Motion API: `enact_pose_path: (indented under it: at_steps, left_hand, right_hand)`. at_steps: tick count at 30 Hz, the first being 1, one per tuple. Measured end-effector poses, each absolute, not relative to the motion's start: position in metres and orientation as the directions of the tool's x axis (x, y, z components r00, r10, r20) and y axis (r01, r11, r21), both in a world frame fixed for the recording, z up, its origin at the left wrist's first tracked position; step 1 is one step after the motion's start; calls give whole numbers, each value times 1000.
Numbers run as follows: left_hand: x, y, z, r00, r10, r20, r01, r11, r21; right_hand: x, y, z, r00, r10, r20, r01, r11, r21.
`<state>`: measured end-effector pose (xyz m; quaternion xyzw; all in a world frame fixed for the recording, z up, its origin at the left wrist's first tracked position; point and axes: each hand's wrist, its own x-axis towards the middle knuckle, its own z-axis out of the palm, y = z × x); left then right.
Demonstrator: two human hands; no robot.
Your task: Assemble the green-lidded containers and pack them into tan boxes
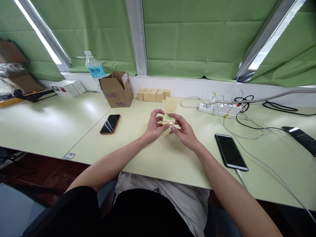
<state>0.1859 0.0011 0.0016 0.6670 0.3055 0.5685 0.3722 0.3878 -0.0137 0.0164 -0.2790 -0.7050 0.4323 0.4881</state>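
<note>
Between my hands, just above or on the table, is a small tan cardboard box with its flap (171, 104) raised at the back. Inside its top shows a square piece with a white edge and a greenish middle (169, 117). My left hand (156, 126) is closed round the box's left side, thumb at the front edge. My right hand (182, 129) grips the right side, with its index finger over the top by the square piece and its thumb low at the front. The fingers partly hide the box's sides.
Several small closed boxes (153, 95) stand in a row by the wall, beside a larger open carton (118, 93) and a bottle (95, 67). Phones lie at the left (110, 124) and right (231, 151). A power strip (219, 108) with tangled cables sits at the right.
</note>
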Motion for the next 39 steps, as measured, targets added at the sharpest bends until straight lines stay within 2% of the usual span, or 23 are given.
enact_pose_path:
  at_steps: [7,15,29,39]
  left_hand:
    - [188,6,-3,116,804,584,65,-593,803]
    - [183,2,6,132,781,610,-24,-613,790]
    - [184,1,5,83,762,642,98,-647,756]
    - [184,8,1,63,673,737,195,-732,652]
  right_hand:
    - [386,-13,17,-352,811,467,-20,492,-871]
    - [390,-12,18,-353,812,465,175,546,-820]
    - [385,-9,12,-315,808,497,-57,507,-860]
    - [383,-11,15,-287,816,502,-126,487,-864]
